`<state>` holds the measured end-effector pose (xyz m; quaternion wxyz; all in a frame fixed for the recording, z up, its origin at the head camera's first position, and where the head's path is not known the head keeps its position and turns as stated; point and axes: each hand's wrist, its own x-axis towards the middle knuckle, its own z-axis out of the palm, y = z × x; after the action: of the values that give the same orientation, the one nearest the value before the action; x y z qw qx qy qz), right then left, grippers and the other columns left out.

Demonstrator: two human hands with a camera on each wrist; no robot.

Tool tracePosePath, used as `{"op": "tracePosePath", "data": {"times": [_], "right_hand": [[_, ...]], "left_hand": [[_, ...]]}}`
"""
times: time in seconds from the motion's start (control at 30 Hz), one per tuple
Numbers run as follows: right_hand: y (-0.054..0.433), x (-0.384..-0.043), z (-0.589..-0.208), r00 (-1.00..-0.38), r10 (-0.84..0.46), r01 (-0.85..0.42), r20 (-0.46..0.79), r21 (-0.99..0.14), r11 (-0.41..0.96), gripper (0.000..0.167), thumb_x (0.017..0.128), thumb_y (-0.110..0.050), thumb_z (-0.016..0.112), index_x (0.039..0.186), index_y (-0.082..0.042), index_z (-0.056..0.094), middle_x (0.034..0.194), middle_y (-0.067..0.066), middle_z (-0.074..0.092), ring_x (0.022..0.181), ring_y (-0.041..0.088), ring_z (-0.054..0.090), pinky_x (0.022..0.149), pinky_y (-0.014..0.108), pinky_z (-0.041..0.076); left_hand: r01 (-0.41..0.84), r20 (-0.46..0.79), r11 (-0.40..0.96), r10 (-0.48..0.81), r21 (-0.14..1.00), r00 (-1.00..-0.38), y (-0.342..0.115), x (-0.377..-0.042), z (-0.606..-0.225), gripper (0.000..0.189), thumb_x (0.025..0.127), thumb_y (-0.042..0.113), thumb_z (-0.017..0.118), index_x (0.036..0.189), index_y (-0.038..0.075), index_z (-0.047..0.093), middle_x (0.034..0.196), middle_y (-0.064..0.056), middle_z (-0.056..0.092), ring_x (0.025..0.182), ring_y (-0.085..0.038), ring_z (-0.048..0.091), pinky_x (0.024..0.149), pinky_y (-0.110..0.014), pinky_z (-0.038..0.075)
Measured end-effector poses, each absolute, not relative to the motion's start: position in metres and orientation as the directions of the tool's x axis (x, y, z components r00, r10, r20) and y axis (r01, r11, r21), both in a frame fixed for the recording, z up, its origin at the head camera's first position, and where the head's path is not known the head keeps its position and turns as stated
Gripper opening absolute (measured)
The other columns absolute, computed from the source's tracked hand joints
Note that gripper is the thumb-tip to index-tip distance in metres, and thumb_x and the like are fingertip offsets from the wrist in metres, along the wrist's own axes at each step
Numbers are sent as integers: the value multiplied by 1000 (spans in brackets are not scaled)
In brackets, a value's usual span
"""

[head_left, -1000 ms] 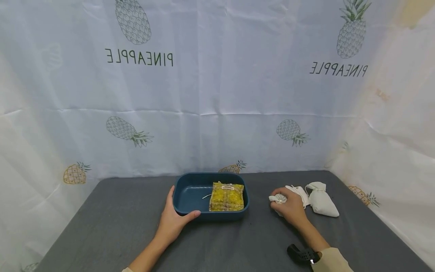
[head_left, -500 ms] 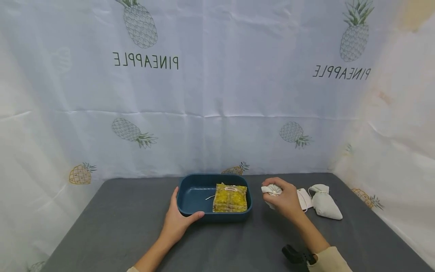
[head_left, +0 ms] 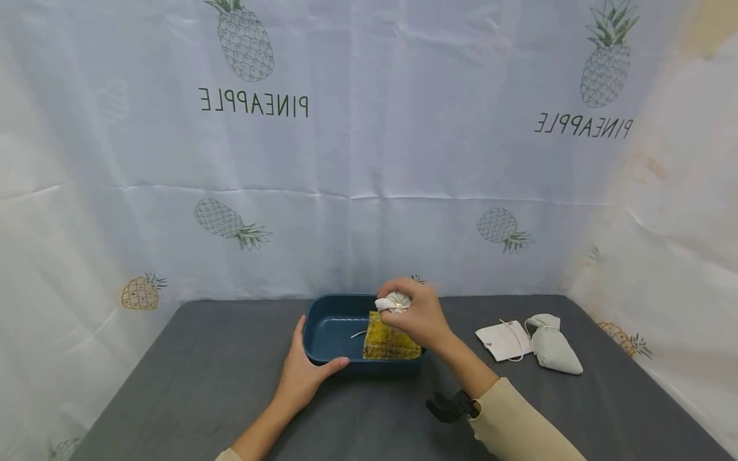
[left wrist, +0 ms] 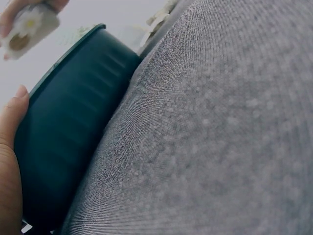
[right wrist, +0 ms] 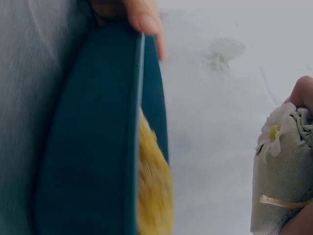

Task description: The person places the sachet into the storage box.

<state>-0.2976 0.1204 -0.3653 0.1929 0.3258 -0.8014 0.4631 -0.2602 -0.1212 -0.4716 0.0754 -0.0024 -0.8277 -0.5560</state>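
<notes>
Flowered pouch [head_left: 394, 303] is up over blue bin [head_left: 330, 334], nr yellow packet [head_left: 392, 342], gathered neck up, long axis approx upright. R hand [head_left: 422, 314] pinches it btwn thumb & fingers; L hand [head_left: 301, 376] grips bin's L end.

Soft, diffuse light fills the room I see; the curtain [head_left: 369, 141] glows pale beyond the fingers. Under the blue container [head_left: 380, 369], just beside the left hand [head_left: 301, 374] and its fingers, lies a faint shadow. In the right wrist view, the yellow packet [right wrist: 154, 186] below the left fingertips smears, while the pouch [right wrist: 279, 176] within the right fingers looks crisper. In the left wrist view, grainy cloth [left wrist: 220, 127] right of the thumb blurs nearest the lens.
</notes>
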Motion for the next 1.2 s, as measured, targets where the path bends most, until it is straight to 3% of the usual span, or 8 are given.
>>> {"op": "tracePosePath", "data": {"times": [0.27, 0.43, 0.63, 0.77, 0.87, 1.0, 1.07, 1.2], "right_hand": [[71, -308, -392, -713, -487, -697, 504, -585, 415, 23, 80, -6, 78, 99, -17, 75, 104, 2, 72, 71, 5, 56, 62, 22, 51], [59, -317, -414, -759, -597, -614, 261, -592, 522, 17, 86, -15, 78, 103, -17, 76, 105, 0, 72, 75, 4, 58, 66, 20, 51], [56, -326, -419, -742, -670, -519, 18, -648, 557, 20, 91, -22, 76, 109, -14, 77, 105, 3, 74, 73, 3, 58, 65, 21, 50], [54, -328, -419, -733, -681, -525, 1, -638, 564, 22, 91, -23, 76, 112, -14, 76, 108, 5, 73, 78, 7, 61, 66, 21, 50], [56, -326, -418, -726, -688, -538, 16, -637, 552, 32, 95, -32, 72, 120, -13, 73, 119, 4, 73, 96, 12, 67, 78, 24, 55], [65, -319, -407, -750, -648, -539, 132, -690, 484, 41, 103, -40, 58, 132, -13, 67, 132, 4, 69, 120, 21, 66, 100, 39, 54], [74, -315, -395, -769, -601, -548, 219, -710, 442, 40, 105, -39, 54, 133, -13, 66, 133, 5, 68, 122, 25, 66, 102, 47, 53], [100, -307, -365, -792, -510, -571, 335, -703, 425, 36, 104, -35, 57, 133, -16, 65, 135, 7, 66, 125, 31, 63, 106, 55, 49]], "left_hand": [[127, 154, 338, -56, 933, -986, -124, -259, -474, 122, 78, 38, 87, 164, 18, 3, 169, -19, 17, 151, -44, 29, 112, -67, 34], [134, 163, 351, -54, 927, -985, -123, -260, -474, 122, 77, 40, 88, 164, 16, 4, 168, -21, 19, 150, -44, 31, 111, -66, 36], [128, 158, 363, -54, 923, -986, -123, -261, -473, 122, 78, 42, 87, 164, 17, 5, 168, -21, 20, 149, -45, 33, 109, -65, 39], [125, 157, 363, -58, 923, -986, -124, -261, -473, 121, 78, 42, 87, 164, 16, 5, 167, -22, 20, 149, -45, 33, 109, -65, 39], [125, 158, 361, -63, 924, -985, -123, -260, -473, 121, 78, 41, 87, 164, 16, 6, 167, -22, 22, 148, -45, 33, 109, -66, 38], [129, 163, 359, -65, 924, -985, -121, -261, -475, 121, 77, 42, 88, 163, 14, 8, 166, -22, 25, 148, -44, 34, 111, -66, 37], [133, 167, 358, -66, 924, -984, -120, -262, -476, 121, 77, 43, 88, 163, 13, 9, 165, -23, 27, 148, -43, 35, 112, -65, 36], [128, 164, 350, -74, 928, -984, -121, -262, -475, 121, 76, 42, 88, 163, 13, 9, 165, -22, 27, 148, -44, 34, 111, -65, 36]]}}
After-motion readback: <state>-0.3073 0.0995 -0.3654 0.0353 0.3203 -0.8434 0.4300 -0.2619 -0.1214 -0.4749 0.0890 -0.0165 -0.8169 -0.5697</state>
